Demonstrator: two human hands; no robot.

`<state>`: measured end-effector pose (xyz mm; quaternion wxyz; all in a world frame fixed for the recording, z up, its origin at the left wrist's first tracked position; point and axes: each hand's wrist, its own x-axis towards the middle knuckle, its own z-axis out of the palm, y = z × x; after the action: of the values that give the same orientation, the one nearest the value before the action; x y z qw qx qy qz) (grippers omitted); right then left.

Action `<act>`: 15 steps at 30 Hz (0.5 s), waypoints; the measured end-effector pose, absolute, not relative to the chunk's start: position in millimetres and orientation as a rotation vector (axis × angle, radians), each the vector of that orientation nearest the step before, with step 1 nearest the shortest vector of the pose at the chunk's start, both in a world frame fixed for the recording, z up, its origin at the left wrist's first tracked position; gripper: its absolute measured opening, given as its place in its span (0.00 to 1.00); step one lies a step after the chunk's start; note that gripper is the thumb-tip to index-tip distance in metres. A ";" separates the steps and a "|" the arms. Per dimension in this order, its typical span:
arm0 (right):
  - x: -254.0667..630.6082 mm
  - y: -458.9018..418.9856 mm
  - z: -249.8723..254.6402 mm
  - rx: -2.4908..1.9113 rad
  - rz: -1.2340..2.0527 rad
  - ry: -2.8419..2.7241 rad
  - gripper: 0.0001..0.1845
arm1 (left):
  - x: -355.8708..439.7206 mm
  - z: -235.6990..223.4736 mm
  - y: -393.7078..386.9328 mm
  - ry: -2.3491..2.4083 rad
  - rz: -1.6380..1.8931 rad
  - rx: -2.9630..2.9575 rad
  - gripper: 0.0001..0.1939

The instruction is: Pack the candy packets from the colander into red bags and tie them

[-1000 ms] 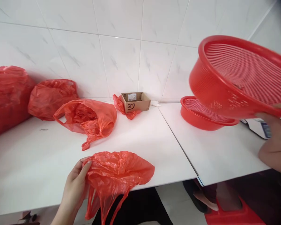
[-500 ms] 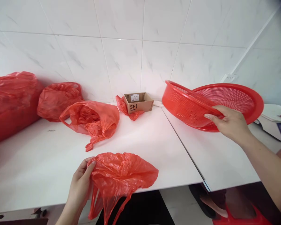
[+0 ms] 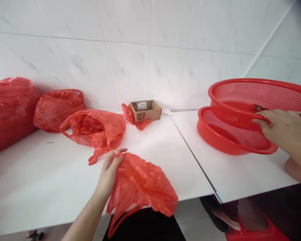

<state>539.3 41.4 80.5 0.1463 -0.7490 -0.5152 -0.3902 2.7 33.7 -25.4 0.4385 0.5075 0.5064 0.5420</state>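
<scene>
My left hand (image 3: 109,172) is closed on the gathered edge of a thin red plastic bag (image 3: 145,184), which hangs, handles down, over the table's front edge. At the right, the fingers of my right hand (image 3: 283,129) are closed over the rim of a red plastic sieve basket (image 3: 230,108). This basket is tilted above a second red sieve basket (image 3: 213,135), which rests on the table. Something small and dark (image 3: 259,107) shows in the upper basket beside my fingers; I cannot make out what it is.
Along the wall stand a small cardboard box (image 3: 149,115), an open red bag (image 3: 110,125) with crumpled plastic inside, a full red bag (image 3: 59,108) and a larger red bundle (image 3: 12,110). A seam (image 3: 194,157) splits the white tabletop. Below it are a foot (image 3: 225,217) and red stool (image 3: 256,234).
My right hand has swung the upper basket right, uncovering more of the lower one, which also sits differently. My left hand has moved right and slightly up with the bag.
</scene>
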 end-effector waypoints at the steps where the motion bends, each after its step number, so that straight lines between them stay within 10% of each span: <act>1: 547.5 37.5 78.2 -2.173 -1.123 -1.469 0.15 | 28.4 -14.9 43.8 1.165 1.262 1.519 0.14; 9: 583.1 11.7 69.7 -2.204 -1.124 -1.462 0.14 | 284.2 32.4 117.0 0.765 0.567 2.268 0.31; 15: 594.9 -0.9 60.3 -2.211 -1.130 -1.444 0.12 | 311.2 18.8 136.4 0.939 0.366 2.482 0.19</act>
<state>594.9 -0.9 60.3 0.1341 -0.7628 -0.4981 -0.3899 311.2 136.4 18.8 0.2293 0.9018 0.3412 0.1331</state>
